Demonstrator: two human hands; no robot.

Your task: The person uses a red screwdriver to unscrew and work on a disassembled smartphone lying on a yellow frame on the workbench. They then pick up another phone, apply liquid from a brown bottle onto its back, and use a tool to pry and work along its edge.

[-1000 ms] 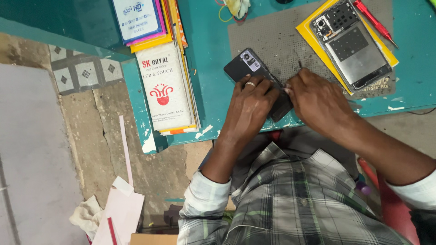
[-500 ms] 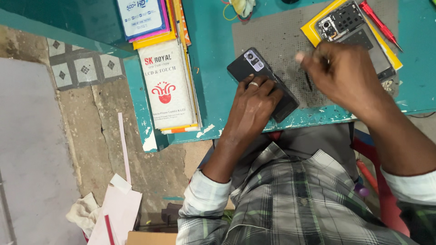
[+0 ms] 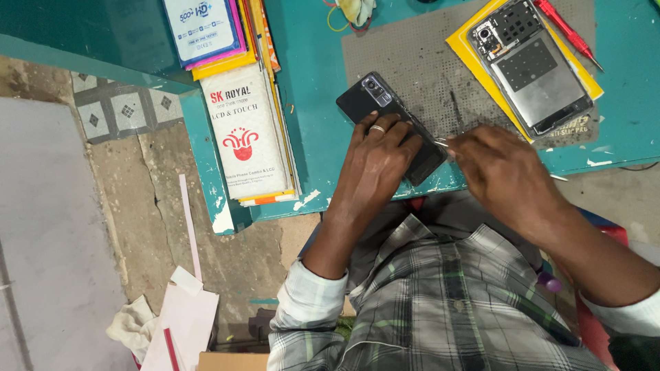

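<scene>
To your left a white box (image 3: 242,141) with a red emblem lay flat on a stack of flat packages (image 3: 265,41) — yellow, orange and pink edges showing. Above it sat a blue-and-white box (image 3: 205,27), partly cut off.

Left hand (image 3: 375,154) pins a black phone (image 3: 388,120) on the grey mat (image 3: 419,55); right hand (image 3: 498,168) pokes thin metal tweezers (image 3: 441,143) at the phone's edge. Opened phone (image 3: 533,69) sits beyond.

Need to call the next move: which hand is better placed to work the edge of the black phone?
Right. The right hand holds thin metal tweezers at the black phone edge; the left hand presses it onto the grey mat.
</scene>
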